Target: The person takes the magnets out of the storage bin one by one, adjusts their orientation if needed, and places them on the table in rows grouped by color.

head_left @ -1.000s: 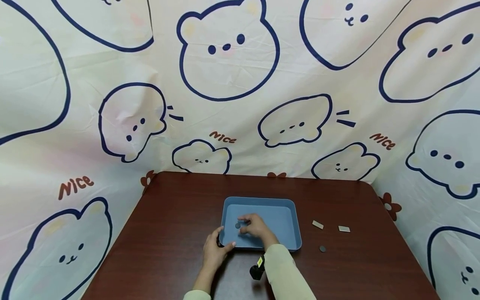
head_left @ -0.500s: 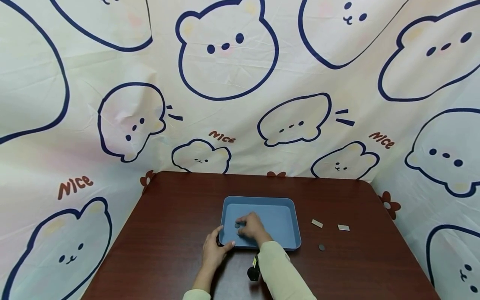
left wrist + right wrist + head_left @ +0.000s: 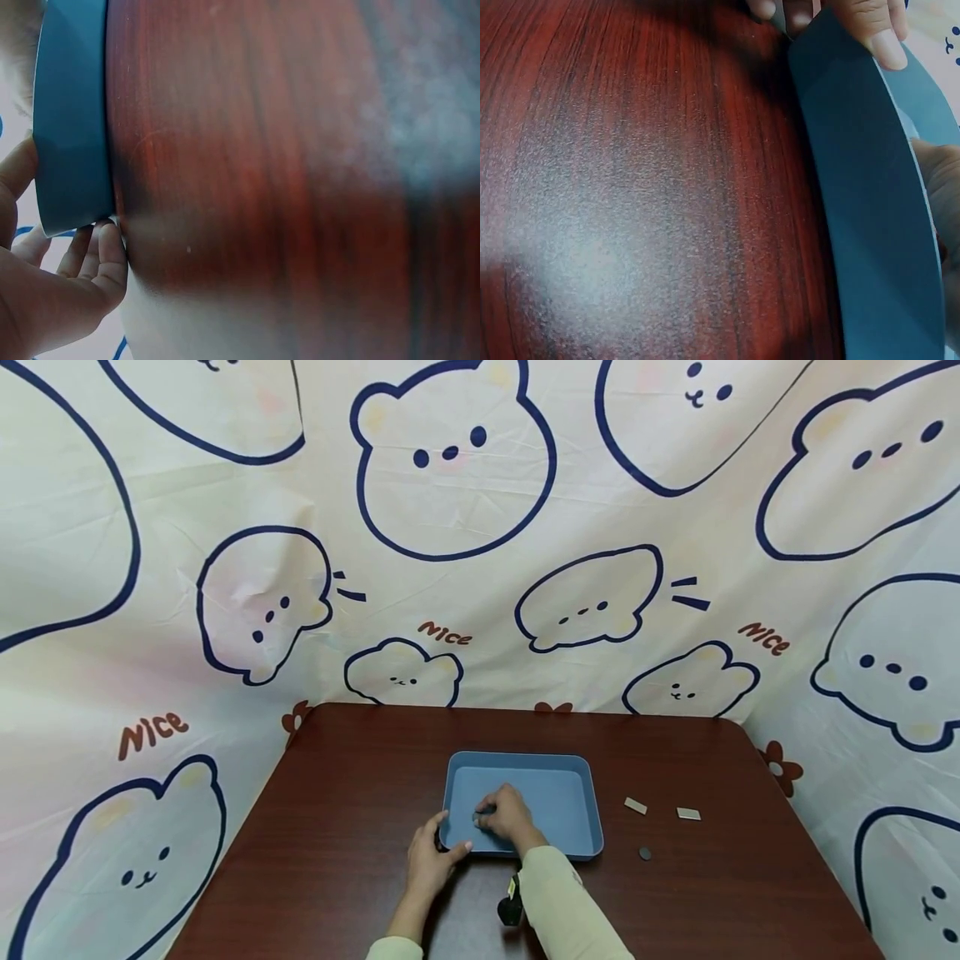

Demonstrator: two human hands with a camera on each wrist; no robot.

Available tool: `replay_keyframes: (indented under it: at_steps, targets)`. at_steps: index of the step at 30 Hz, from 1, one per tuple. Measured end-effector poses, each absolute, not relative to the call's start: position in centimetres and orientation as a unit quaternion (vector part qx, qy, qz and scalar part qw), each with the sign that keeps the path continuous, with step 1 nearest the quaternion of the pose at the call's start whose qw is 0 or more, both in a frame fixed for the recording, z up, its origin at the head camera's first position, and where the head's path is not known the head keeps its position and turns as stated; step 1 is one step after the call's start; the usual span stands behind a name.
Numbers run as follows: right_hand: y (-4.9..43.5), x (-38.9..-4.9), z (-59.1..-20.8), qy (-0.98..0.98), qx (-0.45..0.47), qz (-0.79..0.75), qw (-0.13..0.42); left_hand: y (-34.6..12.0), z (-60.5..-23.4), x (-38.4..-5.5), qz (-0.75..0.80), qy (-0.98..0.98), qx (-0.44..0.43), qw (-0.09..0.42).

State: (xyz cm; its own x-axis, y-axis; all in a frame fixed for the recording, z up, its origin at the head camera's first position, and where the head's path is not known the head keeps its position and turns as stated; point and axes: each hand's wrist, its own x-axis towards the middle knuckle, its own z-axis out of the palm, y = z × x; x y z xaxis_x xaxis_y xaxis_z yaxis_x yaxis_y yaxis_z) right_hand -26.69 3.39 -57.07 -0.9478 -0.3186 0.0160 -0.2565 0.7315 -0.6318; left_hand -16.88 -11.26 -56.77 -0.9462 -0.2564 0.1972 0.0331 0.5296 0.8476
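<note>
In the head view a shallow blue tray (image 3: 562, 797) lies on the table, and my left hand (image 3: 429, 862) holds its near left corner. In the left wrist view, the thumb of the left hand (image 3: 64, 292) is at the rim and other fingers are against the outside of the tray (image 3: 73, 112). My right hand (image 3: 510, 815) reaches over the near wall into the tray's left part. Its thumb and fingers pinch a small grey disc (image 3: 477, 819), mostly hidden by the fingertips. Only part of the right hand (image 3: 943, 176) shows behind the tray wall in the right wrist view.
On the brown table (image 3: 345, 777), right of the tray, lie a pale rectangular piece (image 3: 635, 806), a second pale rectangle (image 3: 688, 814) and a grey round disc (image 3: 645, 853). A cartoon-printed cloth (image 3: 480, 593) hangs behind and at both sides.
The right hand has moved slightly left and down, and its parted thumb and fingers have come together on the grey disc. My left hand has stayed at the tray corner.
</note>
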Motion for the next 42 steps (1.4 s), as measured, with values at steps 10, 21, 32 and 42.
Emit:
replay_keyframes:
  at_steps: [10,21,32,42]
  targets:
    - [4.7,-26.9,-55.8,0.893,-0.189,-0.398,0.094,-11.5,-56.9,-17.0,-0.501,-0.856,0.093,0.089]
    - [6.4,-25.7,-54.6,0.888,-0.195,-0.41,0.07,-11.6,-56.6,-17.2,-0.5,-0.856,0.095,0.093]
    - [6.9,-24.5,-54.0,0.871,-0.195,-0.444,0.072,-11.4,-56.8,-17.1,-0.506,-0.852,0.097,0.09]
    - [8.2,-24.4,-54.2,0.848,-0.205,-0.486,0.042,-11.5,-56.7,-17.1,-0.503,-0.854,0.092,0.094]
